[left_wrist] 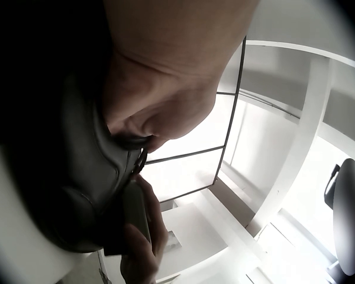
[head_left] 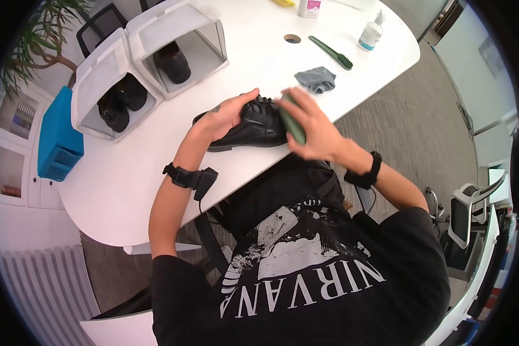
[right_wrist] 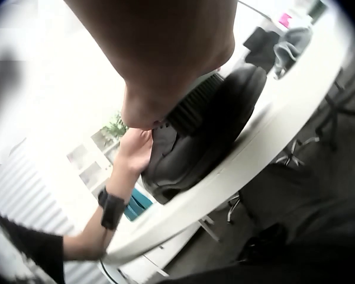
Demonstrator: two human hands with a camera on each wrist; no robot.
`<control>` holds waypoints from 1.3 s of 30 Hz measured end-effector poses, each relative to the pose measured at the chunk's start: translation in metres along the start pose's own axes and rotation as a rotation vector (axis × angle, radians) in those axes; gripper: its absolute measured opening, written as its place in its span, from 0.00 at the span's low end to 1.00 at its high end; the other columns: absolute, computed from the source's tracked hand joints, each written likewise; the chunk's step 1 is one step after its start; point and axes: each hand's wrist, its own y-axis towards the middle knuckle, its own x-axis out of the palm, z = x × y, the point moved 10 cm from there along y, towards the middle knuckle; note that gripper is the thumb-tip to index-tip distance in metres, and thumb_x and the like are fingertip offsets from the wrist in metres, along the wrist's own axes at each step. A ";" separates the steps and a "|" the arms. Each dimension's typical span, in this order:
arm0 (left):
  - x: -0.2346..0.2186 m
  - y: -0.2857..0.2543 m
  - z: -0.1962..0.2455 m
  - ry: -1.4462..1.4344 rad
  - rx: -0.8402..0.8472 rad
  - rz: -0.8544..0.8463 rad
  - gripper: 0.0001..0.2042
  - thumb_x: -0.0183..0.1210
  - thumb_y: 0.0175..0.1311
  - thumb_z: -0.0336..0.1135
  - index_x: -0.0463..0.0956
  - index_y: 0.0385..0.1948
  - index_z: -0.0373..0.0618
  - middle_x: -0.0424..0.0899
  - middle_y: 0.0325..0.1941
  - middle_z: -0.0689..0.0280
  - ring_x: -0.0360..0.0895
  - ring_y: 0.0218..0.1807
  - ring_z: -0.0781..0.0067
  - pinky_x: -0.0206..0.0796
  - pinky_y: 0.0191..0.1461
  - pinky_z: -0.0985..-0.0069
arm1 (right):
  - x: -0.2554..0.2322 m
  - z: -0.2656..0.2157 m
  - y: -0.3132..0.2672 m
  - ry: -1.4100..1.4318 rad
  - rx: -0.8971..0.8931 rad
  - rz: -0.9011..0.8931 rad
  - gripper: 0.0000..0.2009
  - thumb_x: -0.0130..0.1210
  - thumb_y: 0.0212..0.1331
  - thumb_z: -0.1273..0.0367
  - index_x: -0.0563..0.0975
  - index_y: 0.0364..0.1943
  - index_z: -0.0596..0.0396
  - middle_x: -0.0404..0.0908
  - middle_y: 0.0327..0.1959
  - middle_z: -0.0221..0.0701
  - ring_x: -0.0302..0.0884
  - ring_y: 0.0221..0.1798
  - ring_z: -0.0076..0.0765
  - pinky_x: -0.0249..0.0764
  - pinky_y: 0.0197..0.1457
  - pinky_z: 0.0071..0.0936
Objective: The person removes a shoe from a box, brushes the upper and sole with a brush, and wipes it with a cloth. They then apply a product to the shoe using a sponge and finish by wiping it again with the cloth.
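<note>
A black lace-up leather shoe (head_left: 254, 131) stands on the white table (head_left: 121, 199) near its front edge, toe to the right. My left hand (head_left: 228, 118) holds it at the ankle opening, the thumb lying by the laces. My right hand (head_left: 318, 130) grips a green shoe brush (head_left: 294, 124) against the toe end and looks blurred. In the right wrist view the dark bristles (right_wrist: 195, 109) meet the shoe's upper just ahead of the laces. The left wrist view shows the brush block (left_wrist: 135, 207) between the right thumb and fingers; most of the left fingers are hidden there.
Behind the shoe lie a crumpled grey cloth (head_left: 316, 79) and a long green-handled brush (head_left: 330, 52). A pump bottle (head_left: 371, 36) stands further right. Two white shoe boxes (head_left: 176, 29) with dark shoes inside stand at the back left, beside a blue organizer (head_left: 57, 135).
</note>
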 end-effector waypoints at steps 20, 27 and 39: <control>-0.003 -0.002 0.003 0.048 0.030 0.079 0.25 0.48 0.86 0.53 0.77 0.64 0.39 0.87 0.61 0.60 0.84 0.61 0.74 0.74 0.71 0.69 | 0.009 -0.026 -0.021 -0.054 -0.011 -0.076 0.35 0.63 0.53 0.67 0.73 0.69 0.64 0.68 0.71 0.60 0.65 0.75 0.70 0.64 0.81 0.55; 0.000 -0.005 0.001 0.016 0.014 0.056 0.26 0.49 0.86 0.54 0.75 0.67 0.39 0.85 0.64 0.61 0.82 0.63 0.73 0.72 0.72 0.66 | -0.006 0.011 -0.014 -0.112 0.102 0.112 0.36 0.64 0.51 0.67 0.73 0.70 0.63 0.68 0.71 0.59 0.63 0.77 0.72 0.62 0.83 0.57; -0.005 0.000 0.001 0.062 0.024 0.081 0.25 0.49 0.85 0.55 0.77 0.64 0.40 0.86 0.62 0.63 0.82 0.63 0.75 0.68 0.74 0.65 | -0.027 0.020 -0.042 -0.119 0.151 0.082 0.34 0.62 0.53 0.69 0.72 0.69 0.64 0.67 0.72 0.58 0.65 0.76 0.69 0.64 0.81 0.52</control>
